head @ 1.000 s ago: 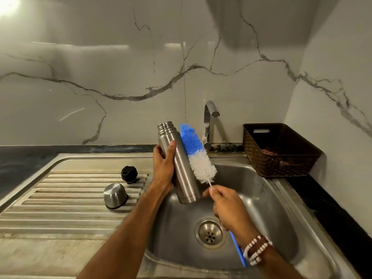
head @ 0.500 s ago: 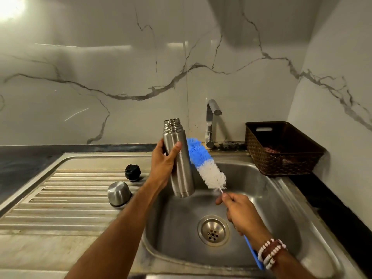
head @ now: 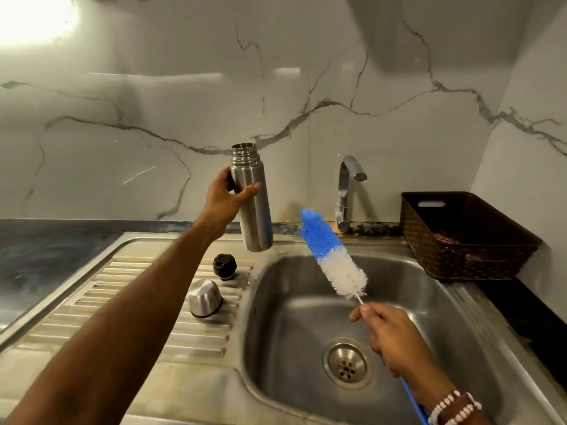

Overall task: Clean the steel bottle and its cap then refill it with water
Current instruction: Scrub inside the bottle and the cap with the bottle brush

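Note:
My left hand (head: pixel 227 200) grips the open steel bottle (head: pixel 253 210) around its upper body and holds it upright, above the drainboard's right end. My right hand (head: pixel 389 335) holds the thin handle of a bottle brush (head: pixel 333 255) with a blue and white bristle head, angled up to the left over the sink basin (head: pixel 445 302). The brush head is apart from the bottle, to its right. On the drainboard lie the black inner stopper (head: pixel 225 265) and the steel cap (head: pixel 205 298), mouth down.
A steel tap (head: pixel 346 191) stands behind the basin, with no water running. A dark woven basket (head: pixel 466 237) sits on the counter at the right. The ribbed drainboard (head: pixel 122 302) stretches left. The drain (head: pixel 346 363) is in the basin floor. Marble walls close the back and right.
My left hand has lifted the bottle up and to the left, away from the brush. The brush has drawn apart from the bottle, staying over the basin.

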